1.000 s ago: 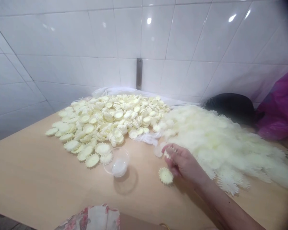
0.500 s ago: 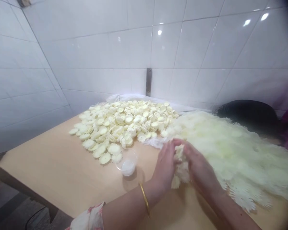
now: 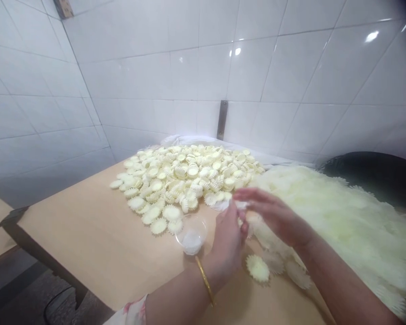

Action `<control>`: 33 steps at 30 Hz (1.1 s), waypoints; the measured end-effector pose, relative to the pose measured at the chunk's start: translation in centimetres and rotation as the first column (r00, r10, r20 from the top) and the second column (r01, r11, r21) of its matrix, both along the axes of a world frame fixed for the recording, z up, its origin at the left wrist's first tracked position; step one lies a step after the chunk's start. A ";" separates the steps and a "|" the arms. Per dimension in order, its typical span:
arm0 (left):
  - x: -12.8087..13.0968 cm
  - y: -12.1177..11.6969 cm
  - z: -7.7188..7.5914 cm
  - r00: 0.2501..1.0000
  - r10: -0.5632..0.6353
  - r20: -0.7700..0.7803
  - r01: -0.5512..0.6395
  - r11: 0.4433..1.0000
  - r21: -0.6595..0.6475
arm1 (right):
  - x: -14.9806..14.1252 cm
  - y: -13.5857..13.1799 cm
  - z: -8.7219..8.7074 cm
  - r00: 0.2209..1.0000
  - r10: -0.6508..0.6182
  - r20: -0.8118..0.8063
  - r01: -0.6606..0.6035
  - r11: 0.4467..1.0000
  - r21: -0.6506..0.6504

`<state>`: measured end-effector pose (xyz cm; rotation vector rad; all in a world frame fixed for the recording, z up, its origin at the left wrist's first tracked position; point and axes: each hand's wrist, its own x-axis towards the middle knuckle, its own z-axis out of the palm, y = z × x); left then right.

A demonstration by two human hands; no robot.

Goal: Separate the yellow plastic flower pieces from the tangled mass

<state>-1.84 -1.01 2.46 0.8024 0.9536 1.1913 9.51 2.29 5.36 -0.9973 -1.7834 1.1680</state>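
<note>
Landmark for all positions: the clear cup [image 3: 193, 225], standing on the wooden table [image 3: 71, 239] with a whitish substance in its bottom.

Left hand [image 3: 228, 232]: just right of the cup, wearing a gold bangle [image 3: 205, 280]. Fingers curled well inward, thumb raised; pale material shows beside the fingers, but whether it is gripped cannot be determined.

Right hand [image 3: 277, 214]: farther right of the cup, fingers nearly straight and pointing toward the left thumb, leaving a wide grip as far as visible. Its thumb is hidden, so I cannot tell whether it has hold of anything. The fingertips of both hands meet or nearly meet (overlap in the view prevents a firmer finding).

Single scalloped disc [image 3: 257, 268]: flat on the tabletop, right of the cup and nearer the person. Loose translucent discs [image 3: 269, 239] lie beyond it, under the right hand.

Pile of pale fluted discs [image 3: 186, 176]: beyond the cup, spreading leftward; its nearest pieces reach the cup's edge.

Heap of thin translucent discs [image 3: 341, 225]: well right of the cup, blurred.
</note>
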 end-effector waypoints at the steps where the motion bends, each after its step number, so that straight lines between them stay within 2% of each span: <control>1: -0.2 -0.2 -0.3 0.996 -0.048 -0.079 0.051 0.998 0.028 | -0.2 0.7 0.1 0.996 -0.078 0.034 0.076 0.996 0.056; 3: -0.4 -0.7 -1.1 0.946 -0.130 -0.298 0.185 0.969 0.163 | -0.9 2.2 -0.1 0.947 -0.224 0.228 0.188 0.967 0.172; 4: -0.5 -1.1 -1.4 0.899 -0.136 -0.417 0.251 0.939 0.235 | -1.4 3.0 -0.4 0.892 -0.273 0.361 0.192 0.951 0.243; 5: -0.6 -1.4 -1.8 0.840 -0.095 -0.534 0.293 0.909 0.298 | -1.9 3.7 -0.8 0.801 -0.339 0.494 0.194 0.927 0.323; 8: -0.7 -2.1 -2.5 0.646 0.074 -0.760 0.372 0.839 0.397 | -3.6 5.6 -2.3 0.688 -0.441 0.576 0.235 0.887 0.398; 10: -0.8 -2.1 -2.7 0.571 0.131 -0.810 0.388 0.827 0.407 | -4.5 6.5 -3.1 0.639 -0.501 0.584 0.267 0.856 0.442; 12: -1.0 -1.7 -2.8 0.530 0.151 -0.834 0.372 0.843 0.389 | -5.3 7.2 -3.6 0.602 -0.540 0.589 0.276 0.832 0.481; 15: -1.3 -1.0 -2.8 0.500 0.165 -0.850 0.313 0.881 0.355 | -5.9 7.8 -4.3 0.586 -0.561 0.585 0.270 0.816 0.511; 17: -1.4 -0.7 -2.9 0.483 0.188 -0.855 0.316 0.873 0.371 | -6.1 8.1 -4.7 0.596 -0.570 0.565 0.278 0.807 0.521; 20: -1.5 -0.4 -3.0 0.379 0.237 -0.894 0.387 0.837 0.386 | -6.1 8.2 -4.8 0.631 -0.582 0.513 0.318 0.797 0.513; 23: -1.5 -0.5 -2.9 0.280 0.271 -0.921 0.439 0.817 0.374 | -5.7 7.8 -4.2 0.675 -0.596 0.436 0.371 0.784 0.498; 25: -1.5 -0.6 -2.8 0.274 0.290 -0.917 0.442 0.809 0.388 | -5.2 7.2 -3.4 0.705 -0.597 0.382 0.394 0.778 0.490; 28: -1.5 -0.7 -3.0 0.334 0.275 -0.901 0.410 0.819 0.402 | -4.2 5.7 -2.2 0.752 -0.569 0.333 0.395 0.793 0.463; 31: -1.4 -0.7 -2.9 0.482 0.263 -0.836 0.334 0.827 0.452 | -3.2 3.7 -1.2 0.800 -0.515 0.309 0.358 0.822 0.442; 33: -1.4 -0.8 -2.5 0.652 0.269 -0.709 0.200 0.841 0.502 | -2.5 2.1 -0.8 0.816 -0.496 0.297 0.335 0.825 0.456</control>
